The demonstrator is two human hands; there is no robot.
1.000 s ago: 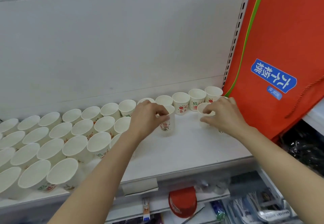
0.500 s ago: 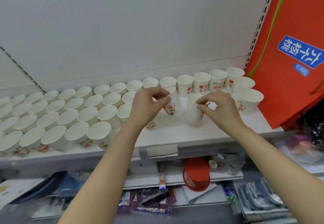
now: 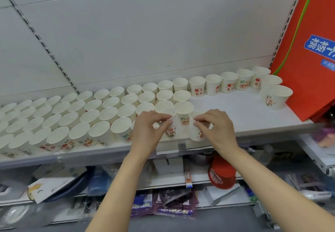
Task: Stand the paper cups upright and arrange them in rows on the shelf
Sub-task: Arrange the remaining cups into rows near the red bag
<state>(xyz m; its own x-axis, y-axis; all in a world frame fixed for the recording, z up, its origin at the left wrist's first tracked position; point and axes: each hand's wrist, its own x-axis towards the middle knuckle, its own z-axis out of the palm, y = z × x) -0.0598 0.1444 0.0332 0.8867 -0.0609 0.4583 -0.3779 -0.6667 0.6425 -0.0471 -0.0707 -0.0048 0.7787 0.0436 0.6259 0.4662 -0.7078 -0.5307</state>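
left hand (image 3: 147,128) pinches the rim of a white paper cup with red and green print (image 3: 170,125), fingers curled over the top edge; the cup is tilted slightly and sits at the front edge of the white metal shelf (image 3: 241,115). right hand (image 3: 215,128) grips the rim of a second white printed paper cup (image 3: 196,132) in the same manner, just beside the first, upright near the shelf's front lip. the two held cups stand at the right end of the front row.

to the left, a block of upright white paper cups (image 3: 72,115) fills the shelf in four rows, rims close together. a single back row of printed cups (image 3: 213,85) runs on along the rear wall to the right. two more cups (image 3: 276,95) stand apart at the far right, beside a hanging orange fabric bag with a blue label (image 3: 311,32). below, a lower shelf holds mixed goods, including a red cap-shaped item (image 3: 222,174).
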